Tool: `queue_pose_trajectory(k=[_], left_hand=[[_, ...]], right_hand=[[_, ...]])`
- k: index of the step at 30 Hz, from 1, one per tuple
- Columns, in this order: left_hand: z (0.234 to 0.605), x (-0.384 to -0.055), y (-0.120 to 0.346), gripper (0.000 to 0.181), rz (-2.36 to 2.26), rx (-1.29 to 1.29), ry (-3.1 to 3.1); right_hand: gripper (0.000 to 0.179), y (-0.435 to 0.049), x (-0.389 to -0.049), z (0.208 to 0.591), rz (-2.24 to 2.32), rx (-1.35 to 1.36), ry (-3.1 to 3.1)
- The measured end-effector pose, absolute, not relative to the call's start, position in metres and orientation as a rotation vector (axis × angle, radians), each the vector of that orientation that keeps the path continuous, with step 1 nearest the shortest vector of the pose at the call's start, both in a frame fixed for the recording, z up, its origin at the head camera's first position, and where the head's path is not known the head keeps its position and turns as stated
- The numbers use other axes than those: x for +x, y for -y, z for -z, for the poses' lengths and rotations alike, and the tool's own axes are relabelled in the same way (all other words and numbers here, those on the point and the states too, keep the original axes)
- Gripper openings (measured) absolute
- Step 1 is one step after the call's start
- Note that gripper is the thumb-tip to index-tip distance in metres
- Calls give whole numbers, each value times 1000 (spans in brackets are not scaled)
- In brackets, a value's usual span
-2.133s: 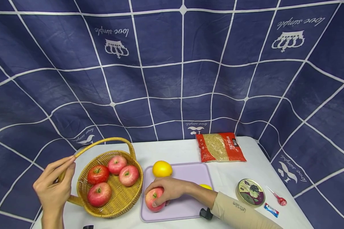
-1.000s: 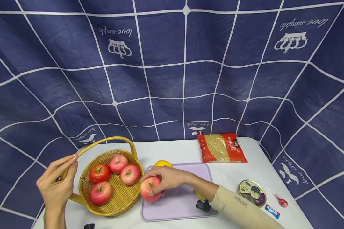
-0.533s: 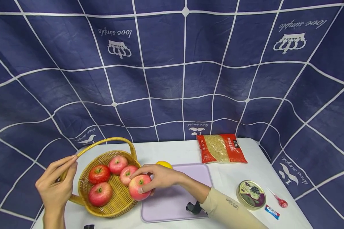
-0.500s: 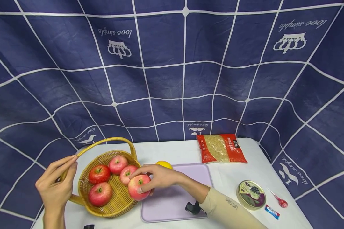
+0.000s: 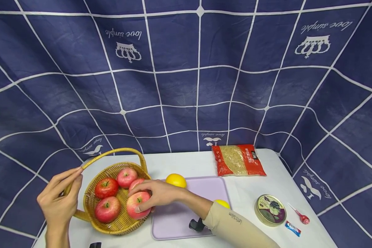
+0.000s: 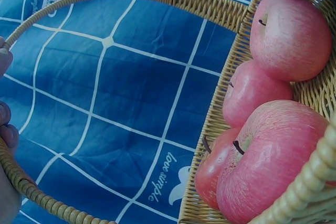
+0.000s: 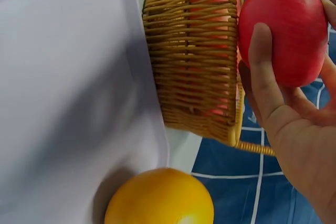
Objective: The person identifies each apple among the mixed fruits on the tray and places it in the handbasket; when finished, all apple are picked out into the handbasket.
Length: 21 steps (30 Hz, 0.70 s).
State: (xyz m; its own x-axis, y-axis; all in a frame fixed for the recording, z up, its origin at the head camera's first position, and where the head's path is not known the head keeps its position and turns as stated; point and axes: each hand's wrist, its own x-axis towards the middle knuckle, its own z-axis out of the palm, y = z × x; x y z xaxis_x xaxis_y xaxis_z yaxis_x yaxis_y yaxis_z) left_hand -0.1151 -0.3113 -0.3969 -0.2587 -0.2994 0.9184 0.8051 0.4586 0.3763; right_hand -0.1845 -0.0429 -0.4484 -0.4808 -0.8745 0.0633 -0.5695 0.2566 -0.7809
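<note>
In the head view my left hand (image 5: 59, 196) grips the looped handle (image 5: 111, 151) of a round wicker basket (image 5: 121, 231). Several apples lie inside it, among them a deep red one (image 5: 106, 188) and a pinkish one (image 5: 107, 209). My right hand (image 5: 159, 193) holds another apple (image 5: 137, 205) over the basket's right side, fingers and thumb around it. That hand partly covers a pink apple (image 5: 136, 183) behind. In the right wrist view the held apple (image 7: 286, 35) is at the rim of the basket (image 7: 191, 51).
A lilac tray (image 5: 186, 227) lies right of the basket, with a yellow lemon-like fruit (image 5: 176, 180) at its far left and another (image 5: 222, 203) by its right edge. Farther right are a red grain bag (image 5: 238, 160), a round tin (image 5: 270, 210), a lollipop (image 5: 303, 218) and a small blue-red packet (image 5: 292, 228).
My right hand has lifted the apple off the tray and carried it left until it hangs over the basket. My left hand stays on the handle.
</note>
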Motion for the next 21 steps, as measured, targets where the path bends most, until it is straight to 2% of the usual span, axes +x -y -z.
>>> queue_pose_trajectory(k=[13, 21], left_hand=[[398, -116, 313, 7, 1132, -469, 1479], [398, -114, 313, 8, 1134, -469, 1482]], right_hand=[[49, 69, -184, 446, 842, -1412, -2249], [45, 82, -184, 453, 770, -1436, -2234]])
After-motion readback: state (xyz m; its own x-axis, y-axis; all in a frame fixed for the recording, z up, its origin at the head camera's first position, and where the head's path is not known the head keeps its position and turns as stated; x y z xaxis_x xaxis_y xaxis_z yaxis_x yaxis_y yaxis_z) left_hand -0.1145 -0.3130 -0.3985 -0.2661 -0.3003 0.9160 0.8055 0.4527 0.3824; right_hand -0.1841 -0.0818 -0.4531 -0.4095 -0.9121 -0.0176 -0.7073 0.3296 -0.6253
